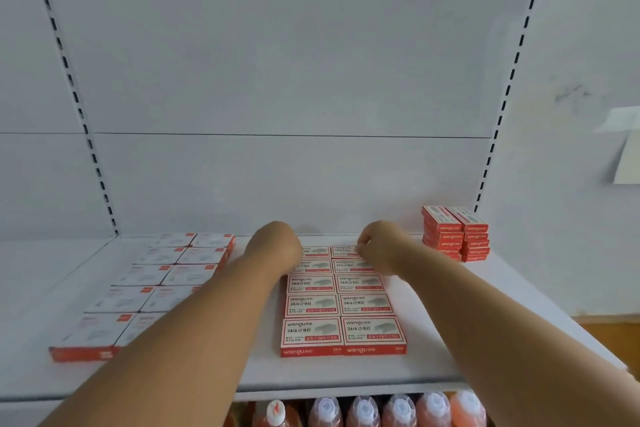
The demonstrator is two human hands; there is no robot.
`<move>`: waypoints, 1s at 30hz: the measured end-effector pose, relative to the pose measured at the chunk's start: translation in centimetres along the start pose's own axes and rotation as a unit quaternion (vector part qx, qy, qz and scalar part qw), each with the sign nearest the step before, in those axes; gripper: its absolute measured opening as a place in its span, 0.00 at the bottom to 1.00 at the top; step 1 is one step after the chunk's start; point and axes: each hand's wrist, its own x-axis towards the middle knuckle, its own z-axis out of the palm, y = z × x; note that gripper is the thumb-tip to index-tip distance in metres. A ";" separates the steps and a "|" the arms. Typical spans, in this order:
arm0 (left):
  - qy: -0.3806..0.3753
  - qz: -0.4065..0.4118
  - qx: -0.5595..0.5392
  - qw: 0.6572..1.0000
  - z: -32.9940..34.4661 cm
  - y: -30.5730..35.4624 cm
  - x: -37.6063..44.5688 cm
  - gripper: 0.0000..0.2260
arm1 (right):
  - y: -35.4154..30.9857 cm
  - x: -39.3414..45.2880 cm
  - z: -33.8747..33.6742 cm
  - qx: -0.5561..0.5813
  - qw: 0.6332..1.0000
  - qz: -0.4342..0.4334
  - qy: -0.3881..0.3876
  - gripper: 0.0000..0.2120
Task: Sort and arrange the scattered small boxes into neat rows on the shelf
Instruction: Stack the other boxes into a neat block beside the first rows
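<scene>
Red-and-white staple boxes point(343, 305) lie flat in two neat columns in the middle of the white shelf point(485, 315). My left hand point(277, 246) reaches to the back left end of these columns; its fingers are hidden behind the hand. My right hand point(379, 246) is at the back right end, with fingertips pinching the rearmost box point(343, 251). At the left, larger white boxes with red sides point(152, 284) lie in two columns. At the back right stand two stacks of red boxes point(455, 234).
The white back panel point(277, 80) with slotted uprights rises behind the shelf. Below the shelf's front edge stand several bottles with orange liquid point(363, 412). A white carton point(627, 149) shows at the far right.
</scene>
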 end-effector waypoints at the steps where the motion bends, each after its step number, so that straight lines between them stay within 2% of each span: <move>1: -0.003 0.004 0.010 1.000 -0.1 0.0 0.0 0.12 | 0.0 0.1 0.1 -0.019 1.000 0.000 -0.004 0.13; 4: -0.011 0.023 0.029 0.999 0.0 0.0 -0.2 0.12 | -0.4 0.0 0.2 -0.063 0.998 0.005 -0.010 0.15; 9: -0.002 0.039 0.059 0.998 -0.3 0.1 -0.8 0.09 | -0.2 -0.2 0.4 -0.056 0.998 0.027 0.017 0.16; 15: 0.005 0.041 0.072 0.997 -0.2 1.0 -1.9 0.11 | -1.3 -1.0 0.5 -0.099 0.994 0.045 -0.002 0.12; 19: 0.013 0.043 0.073 0.996 -0.2 1.2 -2.2 0.11 | -0.9 -0.8 0.7 -0.085 0.996 0.034 0.022 0.10; 23: 0.018 0.034 0.054 0.998 -0.4 1.1 -2.3 0.12 | -0.9 -0.9 0.5 -0.093 0.995 0.042 0.006 0.12; 30: 0.021 0.049 0.066 0.996 -0.3 0.6 -2.5 0.10 | -0.5 -0.3 0.9 -0.057 0.997 0.040 0.021 0.09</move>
